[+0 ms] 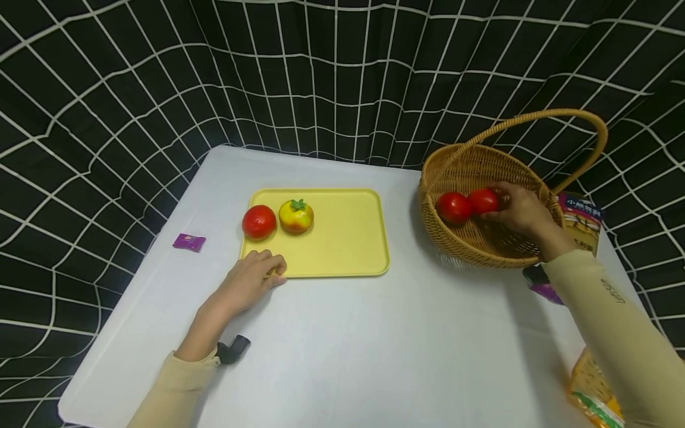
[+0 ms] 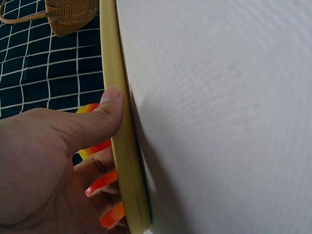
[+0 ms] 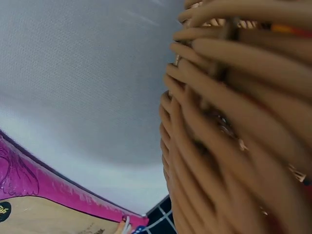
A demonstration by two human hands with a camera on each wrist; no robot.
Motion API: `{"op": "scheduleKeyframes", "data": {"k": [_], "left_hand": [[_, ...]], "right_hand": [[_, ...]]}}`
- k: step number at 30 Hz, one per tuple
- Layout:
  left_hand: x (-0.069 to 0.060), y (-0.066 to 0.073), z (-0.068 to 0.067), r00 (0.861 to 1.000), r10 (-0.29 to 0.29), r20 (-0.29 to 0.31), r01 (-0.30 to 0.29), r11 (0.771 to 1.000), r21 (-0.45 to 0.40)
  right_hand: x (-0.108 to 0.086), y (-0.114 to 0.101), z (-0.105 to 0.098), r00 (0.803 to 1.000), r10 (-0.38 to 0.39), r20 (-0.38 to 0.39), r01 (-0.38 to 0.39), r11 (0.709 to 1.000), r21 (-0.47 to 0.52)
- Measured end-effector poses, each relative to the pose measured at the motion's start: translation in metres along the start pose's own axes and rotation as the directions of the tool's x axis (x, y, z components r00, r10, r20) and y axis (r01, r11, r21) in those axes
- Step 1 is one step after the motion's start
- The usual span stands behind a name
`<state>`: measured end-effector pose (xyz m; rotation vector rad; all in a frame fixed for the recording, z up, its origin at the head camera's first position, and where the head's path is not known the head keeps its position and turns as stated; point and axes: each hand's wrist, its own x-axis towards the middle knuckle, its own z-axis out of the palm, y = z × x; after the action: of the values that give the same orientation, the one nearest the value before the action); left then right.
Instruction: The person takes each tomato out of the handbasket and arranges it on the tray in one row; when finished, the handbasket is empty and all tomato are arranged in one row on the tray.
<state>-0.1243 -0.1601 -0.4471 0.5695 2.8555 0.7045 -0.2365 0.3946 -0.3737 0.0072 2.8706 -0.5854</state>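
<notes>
A wicker basket with a tall handle stands at the right. Inside it are two red tomatoes; my right hand reaches in and grips the right tomato, beside the left tomato. In the right wrist view the basket weave fills one side and the hand is hidden. My left hand holds the near left rim of a yellow tray, thumb against its outer side. On the tray lie a red tomato and a yellow-red fruit with a green leafy top.
A small purple packet lies left of the tray. Beyond the basket is a colourful printed package; another purple item lies under the right forearm. An orange snack bag sits at the near right. Black grid cloth surrounds the white table.
</notes>
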Motion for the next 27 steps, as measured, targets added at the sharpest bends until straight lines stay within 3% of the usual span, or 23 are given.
{"op": "scheduleKeyframes", "data": {"k": [11,27], "left_hand": [[0.001,0.001,0.001,1.0,0.003,0.001,-0.003,1.0,0.001],[0.001,0.001,0.0,1.0,-0.002,0.005,0.002,1.0,0.013]], "right_hand": [[-0.013,-0.008,-0.005,0.998,0.001,-0.069,-0.002,1.0,-0.005],[-0.04,-0.043,-0.008,0.973,-0.012,-0.232,0.038,0.993,0.11]]}}
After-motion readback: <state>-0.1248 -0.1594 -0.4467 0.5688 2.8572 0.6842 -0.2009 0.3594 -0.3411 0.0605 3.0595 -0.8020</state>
